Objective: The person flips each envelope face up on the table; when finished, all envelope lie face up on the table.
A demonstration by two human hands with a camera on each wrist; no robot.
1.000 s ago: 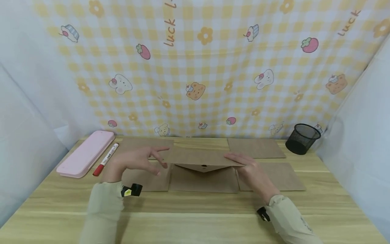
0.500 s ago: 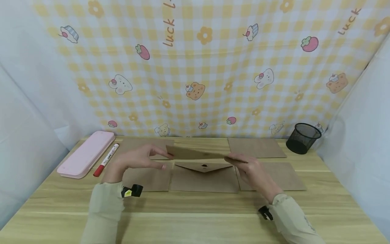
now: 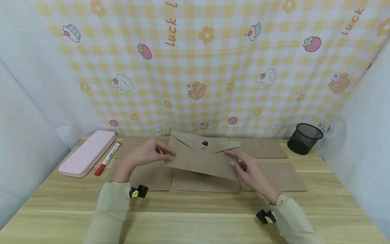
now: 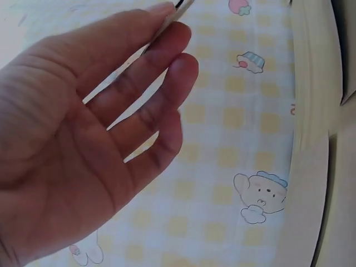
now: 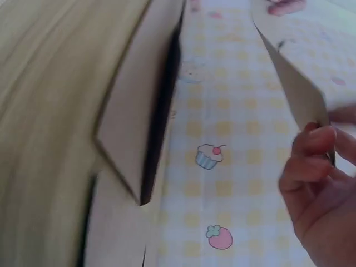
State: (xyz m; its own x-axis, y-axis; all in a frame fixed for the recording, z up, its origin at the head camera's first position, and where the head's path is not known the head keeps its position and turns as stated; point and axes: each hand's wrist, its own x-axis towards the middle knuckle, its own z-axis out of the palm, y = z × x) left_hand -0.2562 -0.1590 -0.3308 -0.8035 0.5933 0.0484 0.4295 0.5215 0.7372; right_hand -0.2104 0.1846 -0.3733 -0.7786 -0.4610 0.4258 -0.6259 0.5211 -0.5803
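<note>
A brown kraft envelope hangs above the wooden table, held between both hands. Its flap side faces me, with a small black hat sticker at the flap's tip. My left hand pinches its left edge; in the left wrist view the thin envelope edge sits at the tips of nearly straight fingers. My right hand grips the right edge. In the right wrist view its curled fingers close on the envelope.
Several more kraft envelopes lie flat in two rows, one directly below and one at the right. A pink pencil case and a red marker lie at the left. A black mesh cup stands at the back right.
The held envelope went from nearly flat and edge-on to tilted up, so its flap side now faces me. Both hands rose slightly with it.
</note>
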